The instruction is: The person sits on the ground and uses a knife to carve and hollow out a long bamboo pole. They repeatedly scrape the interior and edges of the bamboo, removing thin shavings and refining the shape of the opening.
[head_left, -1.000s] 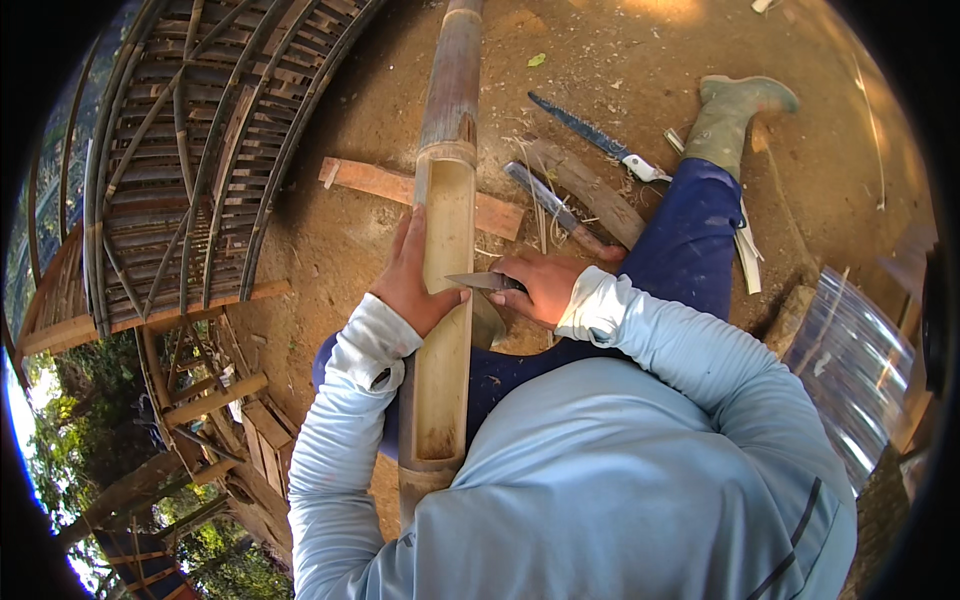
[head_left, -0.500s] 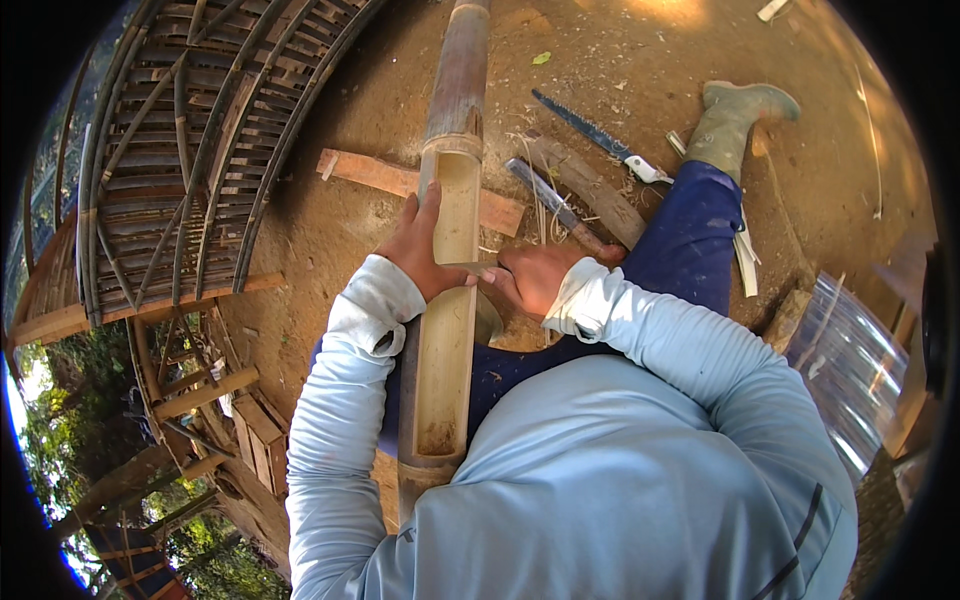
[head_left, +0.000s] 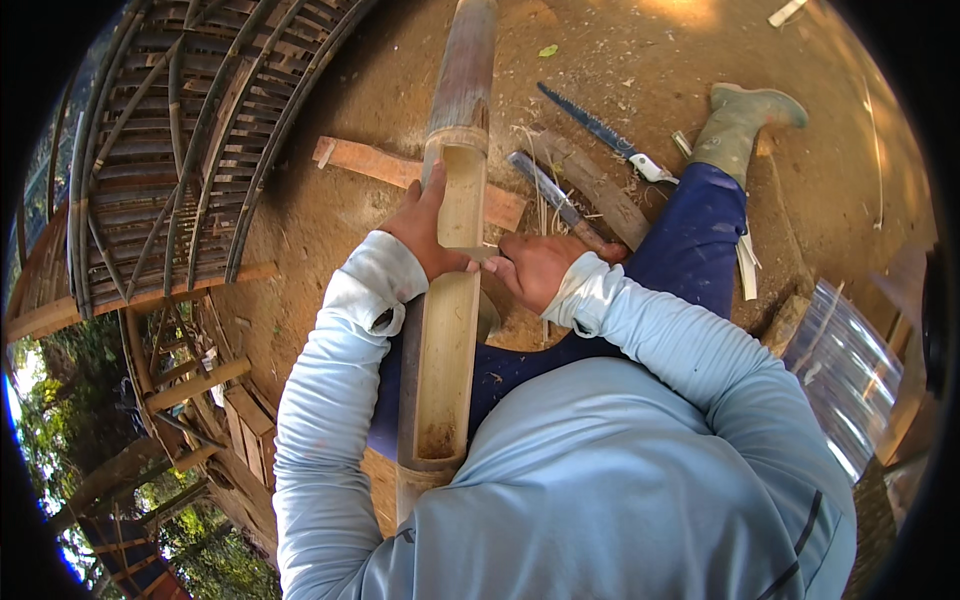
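A long bamboo pole [head_left: 420, 370] runs lengthwise in front of me, its near end against my body. A long trough-like opening is cut in its upper side, showing the pale inner wall. My left hand [head_left: 421, 230] rests on the pole's left rim, its index finger stretched along the edge. Its thumb reaches across the opening to a short flat blade [head_left: 474, 253], seemingly a knife's, lying crosswise over the trough. My right hand [head_left: 535, 270] is closed at the pole's right side, gripping that knife. The knife's handle is hidden inside the fist.
Right of the pole lie a machete [head_left: 553, 191] with a wooden handle, a weathered board [head_left: 592, 187] and a saw [head_left: 590, 121] with a white handle. A reddish plank [head_left: 365, 162] passes under the pole. Slatted bamboo furniture [head_left: 190, 140] stands left; a clear corrugated sheet [head_left: 840, 370] leans right.
Both hands and the blade have shifted slightly away from me along the trough. The grip looks the same, and the whole view has moved a little.
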